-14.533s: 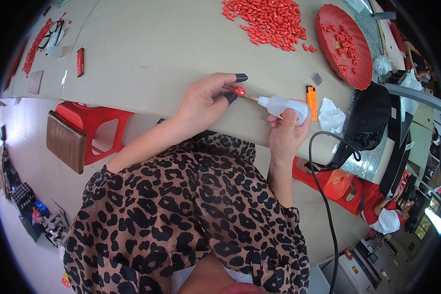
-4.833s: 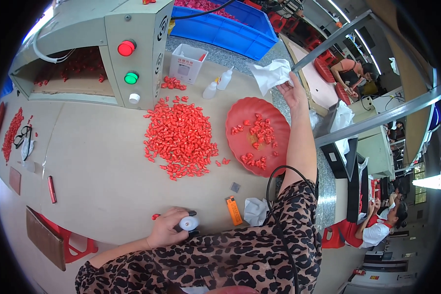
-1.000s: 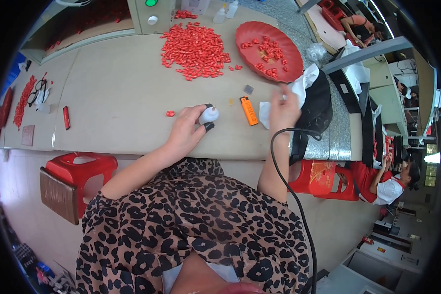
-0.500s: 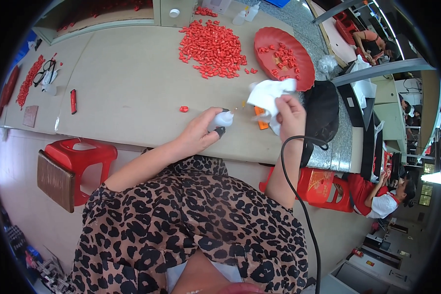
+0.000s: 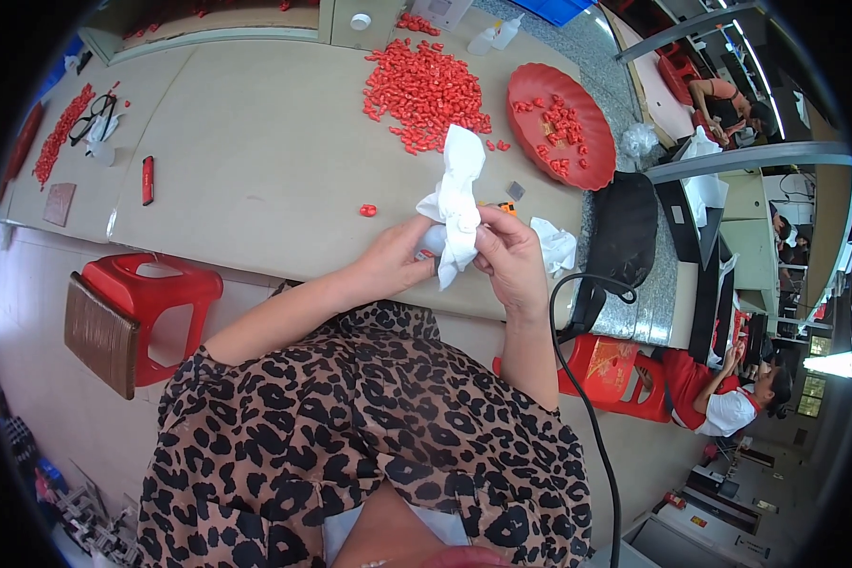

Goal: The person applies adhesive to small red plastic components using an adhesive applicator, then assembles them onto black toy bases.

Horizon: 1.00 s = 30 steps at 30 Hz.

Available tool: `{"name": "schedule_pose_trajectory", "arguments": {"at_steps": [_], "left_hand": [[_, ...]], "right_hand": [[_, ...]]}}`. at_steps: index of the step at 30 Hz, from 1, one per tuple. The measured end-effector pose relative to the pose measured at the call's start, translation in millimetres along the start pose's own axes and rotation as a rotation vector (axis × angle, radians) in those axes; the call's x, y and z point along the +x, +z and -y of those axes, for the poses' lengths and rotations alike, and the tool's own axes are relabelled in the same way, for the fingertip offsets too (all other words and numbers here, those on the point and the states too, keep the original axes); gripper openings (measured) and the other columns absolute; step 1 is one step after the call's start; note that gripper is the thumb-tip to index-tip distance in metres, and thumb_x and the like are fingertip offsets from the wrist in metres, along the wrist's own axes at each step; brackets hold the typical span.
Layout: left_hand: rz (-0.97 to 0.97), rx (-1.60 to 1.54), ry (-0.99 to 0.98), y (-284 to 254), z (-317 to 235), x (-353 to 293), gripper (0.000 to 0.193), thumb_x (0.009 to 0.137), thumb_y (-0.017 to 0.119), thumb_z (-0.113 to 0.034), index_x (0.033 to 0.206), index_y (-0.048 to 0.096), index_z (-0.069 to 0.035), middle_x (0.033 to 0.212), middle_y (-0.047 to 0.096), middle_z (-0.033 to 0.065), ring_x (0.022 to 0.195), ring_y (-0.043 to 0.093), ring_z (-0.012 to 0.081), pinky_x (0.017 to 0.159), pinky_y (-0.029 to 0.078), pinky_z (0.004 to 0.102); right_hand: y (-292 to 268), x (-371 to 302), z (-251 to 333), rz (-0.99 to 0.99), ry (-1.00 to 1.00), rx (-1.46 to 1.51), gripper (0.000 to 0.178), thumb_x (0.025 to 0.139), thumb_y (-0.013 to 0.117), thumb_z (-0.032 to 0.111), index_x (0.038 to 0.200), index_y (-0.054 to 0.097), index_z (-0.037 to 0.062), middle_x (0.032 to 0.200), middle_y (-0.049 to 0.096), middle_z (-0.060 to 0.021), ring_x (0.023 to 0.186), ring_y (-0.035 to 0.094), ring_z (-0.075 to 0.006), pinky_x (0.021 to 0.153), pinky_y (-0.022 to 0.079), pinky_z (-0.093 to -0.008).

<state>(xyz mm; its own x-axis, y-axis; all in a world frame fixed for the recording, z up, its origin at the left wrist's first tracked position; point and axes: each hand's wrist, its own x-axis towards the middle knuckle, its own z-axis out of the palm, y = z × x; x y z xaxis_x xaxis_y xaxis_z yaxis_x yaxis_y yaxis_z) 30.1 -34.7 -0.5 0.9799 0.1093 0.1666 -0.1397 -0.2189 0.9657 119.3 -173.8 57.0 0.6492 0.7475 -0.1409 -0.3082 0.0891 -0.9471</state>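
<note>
In the head view, near the middle of the frame, my left hand [image 5: 395,257] curls around a small whitish bottle [image 5: 432,240], while my right hand [image 5: 511,262] pinches a crumpled white tissue [image 5: 460,204] that partly covers it. One red piece [image 5: 367,210] lies just beyond my left hand; at upper centre, a red heap [image 5: 420,93] spreads near a scalloped plate [image 5: 543,81].

Pale floor [image 5: 33,322], red plastic stool [image 5: 161,295], bright light [image 5: 835,365] at right
</note>
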Motion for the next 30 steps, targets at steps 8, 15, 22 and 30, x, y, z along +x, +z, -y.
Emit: {"name": "schedule_pose_trajectory", "arguments": {"at_steps": [8, 15, 22, 30], "left_hand": [[-0.109, -0.021, -0.11, 10, -9, 1, 0.037, 0.065, 0.064, -0.017, 0.097, 0.051, -0.003, 0.083, 0.057, 0.0132, 0.077, 0.057, 0.0248, 0.066, 0.045, 0.032], [0.015, -0.351, -0.036, 5, -13, 0, 0.033, 0.064, 0.067, -0.012, 0.093, 0.054, -0.003, 0.083, 0.057, 0.0024, 0.077, 0.053, 0.0091, 0.068, 0.043, 0.0246], [0.45, -0.411, -0.028, -16, -14, 3, 0.044, 0.056, 0.064, -0.003, 0.097, 0.048, -0.004, 0.086, 0.052, 0.001, 0.081, 0.05, 0.0097, 0.072, 0.041, 0.0249], [0.12, -0.61, -0.026, -5, -29, -1, 0.053, 0.061, 0.063, -0.007, 0.11, 0.043, -0.001, 0.098, 0.05, 0.0036, 0.094, 0.046, 0.011, 0.083, 0.036, 0.026]], "right_hand": [[16, 3, -7, -0.063, -0.32, -0.318, 0.008, 0.077, 0.055, 0.002, 0.081, 0.054, -0.0046, 0.078, 0.048, -0.0018, 0.066, 0.048, -0.0062, 0.058, 0.039, -0.0176], [21, -2, -1, 0.026, -0.335, -0.252, 0.007, 0.075, 0.057, 0.002, 0.079, 0.054, -0.0044, 0.076, 0.049, -0.0032, 0.066, 0.047, -0.0067, 0.057, 0.037, -0.0174], [16, -5, 9, 0.198, -0.361, -0.274, 0.008, 0.073, 0.058, 0.003, 0.076, 0.055, -0.004, 0.075, 0.051, -0.0047, 0.067, 0.047, -0.0094, 0.058, 0.038, -0.0199], [16, -8, 20, 0.093, -0.423, -0.378, 0.007, 0.071, 0.058, 0.002, 0.074, 0.055, -0.0033, 0.073, 0.051, -0.0054, 0.066, 0.047, -0.0109, 0.057, 0.037, -0.0215]]}}
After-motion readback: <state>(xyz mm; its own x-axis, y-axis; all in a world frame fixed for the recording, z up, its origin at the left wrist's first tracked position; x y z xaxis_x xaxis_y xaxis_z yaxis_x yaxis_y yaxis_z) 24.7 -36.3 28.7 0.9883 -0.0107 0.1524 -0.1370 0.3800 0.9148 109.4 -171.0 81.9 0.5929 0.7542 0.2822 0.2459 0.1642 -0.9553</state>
